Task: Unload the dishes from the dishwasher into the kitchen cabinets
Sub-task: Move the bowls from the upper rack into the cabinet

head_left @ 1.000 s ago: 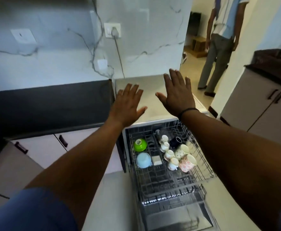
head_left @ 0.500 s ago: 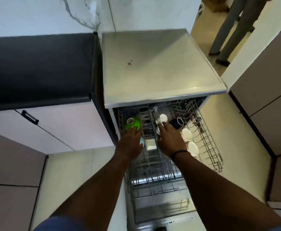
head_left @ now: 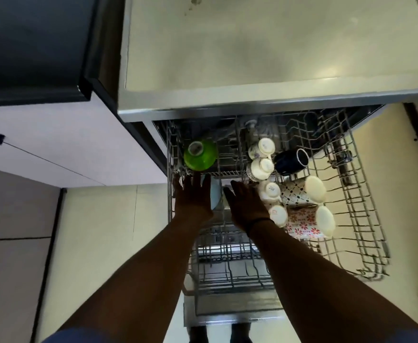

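While both hands point(head_left: 194, 199) hover flat, rack point(head_left: 366, 219) right side (wire edge) bare

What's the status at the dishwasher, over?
Left hand and right hand open over upper rack, holding nothing. Green bowl, cups still racked. Nothing blocking.

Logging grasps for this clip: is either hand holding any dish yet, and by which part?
Nothing is held. The left hand and right hand hover flat over the upper rack.
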